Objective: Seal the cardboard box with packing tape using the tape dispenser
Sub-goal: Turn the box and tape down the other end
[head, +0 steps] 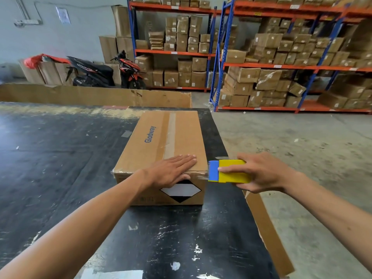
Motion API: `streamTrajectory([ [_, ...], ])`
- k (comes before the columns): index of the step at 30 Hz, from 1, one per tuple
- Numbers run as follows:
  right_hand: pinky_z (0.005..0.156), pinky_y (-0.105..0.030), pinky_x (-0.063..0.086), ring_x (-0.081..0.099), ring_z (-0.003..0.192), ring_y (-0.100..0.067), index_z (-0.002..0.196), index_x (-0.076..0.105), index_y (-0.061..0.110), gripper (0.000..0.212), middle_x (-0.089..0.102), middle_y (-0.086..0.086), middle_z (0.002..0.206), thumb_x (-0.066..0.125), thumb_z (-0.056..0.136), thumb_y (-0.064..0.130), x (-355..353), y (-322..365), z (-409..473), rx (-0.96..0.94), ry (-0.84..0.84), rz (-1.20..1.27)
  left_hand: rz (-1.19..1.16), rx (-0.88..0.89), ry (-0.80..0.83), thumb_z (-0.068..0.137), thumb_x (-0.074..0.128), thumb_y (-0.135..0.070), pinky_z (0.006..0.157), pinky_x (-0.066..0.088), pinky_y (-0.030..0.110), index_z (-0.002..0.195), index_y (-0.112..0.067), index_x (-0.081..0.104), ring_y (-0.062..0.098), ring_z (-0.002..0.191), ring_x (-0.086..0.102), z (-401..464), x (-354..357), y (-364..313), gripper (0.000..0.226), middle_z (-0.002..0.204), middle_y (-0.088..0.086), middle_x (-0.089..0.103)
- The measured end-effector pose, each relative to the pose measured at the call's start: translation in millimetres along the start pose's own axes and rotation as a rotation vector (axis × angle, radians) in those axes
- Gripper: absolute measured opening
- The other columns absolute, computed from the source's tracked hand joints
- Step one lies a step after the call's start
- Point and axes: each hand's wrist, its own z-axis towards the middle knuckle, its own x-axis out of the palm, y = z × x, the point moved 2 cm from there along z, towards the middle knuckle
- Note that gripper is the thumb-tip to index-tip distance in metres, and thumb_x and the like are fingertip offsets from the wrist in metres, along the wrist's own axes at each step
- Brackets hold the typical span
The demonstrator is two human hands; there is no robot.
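A brown cardboard box (157, 137) printed "Glodway" stands on the black table (60, 158), with a strip of clear tape along its top seam. My left hand (173, 168) lies flat on the box's near top edge, fingers together and thumb over the front face. My right hand (259, 174) grips a yellow and blue tape dispenser (229, 171) just off the box's near right corner. The blue end of the dispenser touches that corner, where clear tape runs along the near edge.
A loose cardboard strip (265, 228) leans along the table's right edge. A long cardboard sheet (90, 95) stands behind the table. Two motorbikes (104, 71) and shelving full of boxes (261, 57) fill the back. Concrete floor (302, 137) lies to the right.
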Motion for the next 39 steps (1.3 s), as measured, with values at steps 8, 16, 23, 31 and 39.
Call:
streamTrajectory([
  [8,0.04,-0.021,0.026,0.055,0.045,-0.019,0.119,0.069,0.041,0.059,0.061,-0.002,0.08,0.081,0.062,0.05,26,-6,3,0.013,0.008,-0.128,-0.001,0.018,-0.012,0.101,0.007,-0.058,0.123,-0.003,0.028,0.159,-0.017,0.002,0.013,0.153,-0.004,-3,1,2,0.072,0.166,-0.001,0.0],
  [16,0.041,-0.025,0.041,0.059,0.051,-0.027,0.12,0.057,0.034,0.046,0.061,-0.014,0.093,0.061,0.075,0.042,47,19,22,0.095,0.081,-0.283,0.001,-0.006,-0.001,0.098,0.0,-0.063,0.125,0.004,0.034,0.16,-0.015,0.005,0.016,0.154,0.0,-2,3,3,0.078,0.167,0.003,0.004],
  [23,0.041,-0.023,0.024,0.053,0.042,-0.023,0.103,0.07,0.028,0.048,0.056,-0.01,0.077,0.074,0.056,0.032,45,37,22,0.146,0.09,-0.425,0.036,-0.023,-0.001,0.093,-0.006,-0.068,0.125,0.001,0.031,0.16,-0.013,0.006,0.016,0.153,0.001,0,-7,-6,0.087,0.167,0.006,0.007],
  [31,0.067,-0.033,0.041,0.066,0.094,-0.033,0.14,0.049,0.039,0.052,0.056,-0.011,0.113,0.054,0.088,0.044,63,41,22,0.345,0.206,-0.243,0.186,-0.037,-0.073,0.104,0.017,-0.057,0.119,0.022,0.052,0.158,-0.04,-0.004,0.034,0.148,0.026,6,-10,-27,0.06,0.162,0.019,0.023],
  [39,0.08,-0.03,0.044,0.062,0.107,-0.023,0.107,0.072,0.031,0.033,0.069,0.003,0.109,0.068,0.077,0.044,120,11,14,1.159,0.044,0.827,0.107,-0.091,-0.094,0.097,-0.005,-0.059,0.12,0.02,0.056,0.151,-0.028,0.037,0.029,0.151,0.022,24,3,-45,0.075,0.164,0.006,0.026],
])
